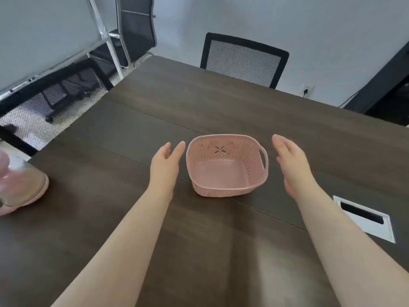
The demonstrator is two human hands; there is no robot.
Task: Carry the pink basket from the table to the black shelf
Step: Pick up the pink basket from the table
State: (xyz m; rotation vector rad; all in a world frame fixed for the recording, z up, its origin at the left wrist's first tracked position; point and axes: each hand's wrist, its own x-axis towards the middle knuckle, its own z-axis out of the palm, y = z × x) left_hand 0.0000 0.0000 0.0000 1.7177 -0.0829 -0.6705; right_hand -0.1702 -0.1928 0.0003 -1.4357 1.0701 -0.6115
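Around the pink basket (pixel 226 166), taken as the landmark, both hands stand ready but apart from it. It sits upright and empty on the dark wooden tabletop (pixel 221 103), its perforated walls facing up and one slot handle visible on the side nearest my right hand (pixel 293 166). That hand is spread wide, palm turned inward, holding nothing, with a clear gap to the handle side. My left hand (pixel 164 165) is likewise wide and empty, fingers extended, just beside the opposite wall but not touching it.

Risks I judge from this arrangement:
- The basket looks light and thin-walled; squeezing the walls rather than hooking the rim could flex it and let it slip out.
- If one hand arrives before the other, the basket may skid across the smooth tabletop instead of lifting.
- Only one handle shows; whether the left side has a matching slot is hidden from me, so an assumed grip there may miss.
- Left of the basket, well apart, a blurred pinkish object (pixel 21 185) lies at the tabletop edge; a wide swing of the left arm could knock it.
- Beyond the basket stands a black mesh chair (pixel 243 58), an obstacle when carrying away.
- No shelf can be identified with certainty, so the route is unplanned.
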